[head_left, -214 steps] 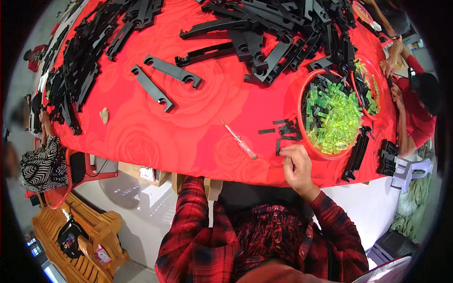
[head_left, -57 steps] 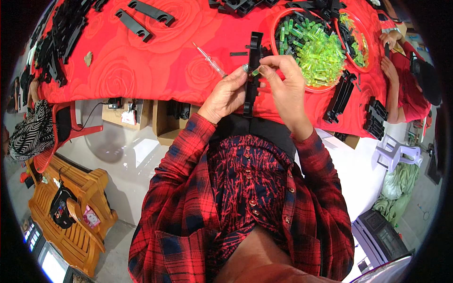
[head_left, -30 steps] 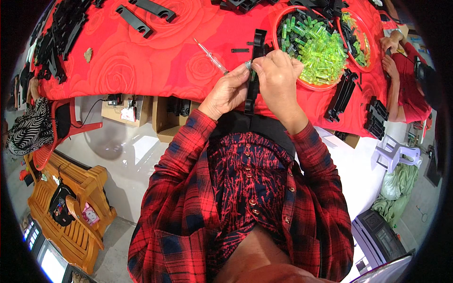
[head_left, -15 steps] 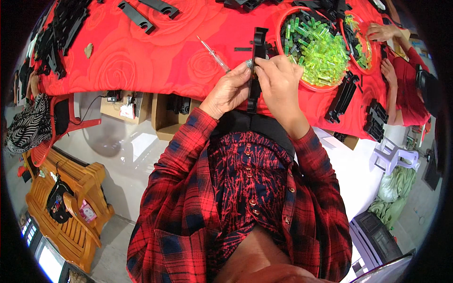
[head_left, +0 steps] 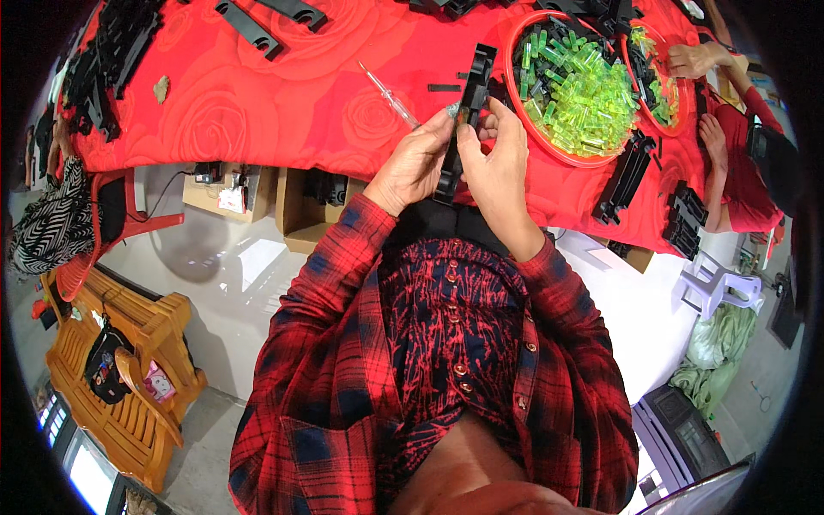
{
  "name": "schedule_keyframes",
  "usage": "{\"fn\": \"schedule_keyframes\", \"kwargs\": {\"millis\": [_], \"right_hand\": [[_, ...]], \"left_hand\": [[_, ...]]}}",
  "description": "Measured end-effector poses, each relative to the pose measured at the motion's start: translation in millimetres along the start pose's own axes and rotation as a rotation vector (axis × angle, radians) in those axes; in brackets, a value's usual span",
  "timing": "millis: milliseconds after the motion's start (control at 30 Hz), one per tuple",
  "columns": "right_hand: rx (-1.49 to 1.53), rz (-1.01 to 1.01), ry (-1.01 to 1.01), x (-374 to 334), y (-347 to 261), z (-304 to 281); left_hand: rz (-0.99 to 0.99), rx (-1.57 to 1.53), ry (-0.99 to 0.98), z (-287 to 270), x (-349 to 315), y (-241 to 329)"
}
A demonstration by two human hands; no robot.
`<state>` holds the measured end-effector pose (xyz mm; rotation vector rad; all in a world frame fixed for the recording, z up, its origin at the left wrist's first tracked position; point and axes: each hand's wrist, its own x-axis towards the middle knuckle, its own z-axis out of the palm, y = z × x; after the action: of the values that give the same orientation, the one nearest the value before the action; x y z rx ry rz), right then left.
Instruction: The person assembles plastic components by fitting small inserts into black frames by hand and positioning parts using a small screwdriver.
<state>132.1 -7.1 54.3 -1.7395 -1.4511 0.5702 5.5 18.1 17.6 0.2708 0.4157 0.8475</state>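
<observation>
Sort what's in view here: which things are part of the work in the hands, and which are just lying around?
In use:
- long black plastic part, held by left hand and right hand
- red bowl of green clips, beside the hands

Lying about:
- screwdriver on the red tablecloth
- spare black parts
- cardboard box under the table

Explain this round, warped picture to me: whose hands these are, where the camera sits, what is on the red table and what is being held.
No machine here: a person in a red plaid shirt works with bare hands. The camera is worn on that person's head and looks down; its fisheye lens bends the edges. The left hand and right hand together hold a long black plastic part upright at the edge of the red rose-patterned tablecloth. On the cloth lie a red bowl of translucent green pieces, a thin screwdriver and more black parts. At upper right, another person's hands reach into a second bowl.
</observation>
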Motion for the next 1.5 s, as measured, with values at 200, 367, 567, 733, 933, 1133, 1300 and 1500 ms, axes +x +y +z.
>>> {"fn": "schedule_keyframes", "kwargs": {"millis": [200, 367, 567, 733, 933, 1133, 1300, 1500], "right_hand": [[0.458, 0.565, -0.099, 9, -26, 2], [0.307, 0.361, -0.025, 9, -7, 17], [0.140, 0.272, -0.061, 12, -13, 22], [0.090, 0.241, -0.081, 14, -8, 21], [-0.094, 0.075, -0.013, 8, -3, 25], [-0.028, 0.165, -0.069, 5, 4, 18], [0.111, 0.269, -0.252, 7, -4, 0], [0.155, 0.210, -0.228, 1, -10, 2]], "left_hand": [[0.026, 0.135, 0.103, 0, 1, -3], [-0.024, 0.082, -0.003, -10, 0, -4], [-0.102, -0.066, -0.182, -32, -1, -5], [-0.065, 0.105, 0.081, -13, -5, -4], [0.045, 0.212, 0.213, 13, -5, -7], [0.024, 0.168, 0.043, -10, -3, -7], [-0.051, 0.146, 0.015, 6, -9, 4], [-0.062, 0.114, 0.067, -12, -5, -1]]}}
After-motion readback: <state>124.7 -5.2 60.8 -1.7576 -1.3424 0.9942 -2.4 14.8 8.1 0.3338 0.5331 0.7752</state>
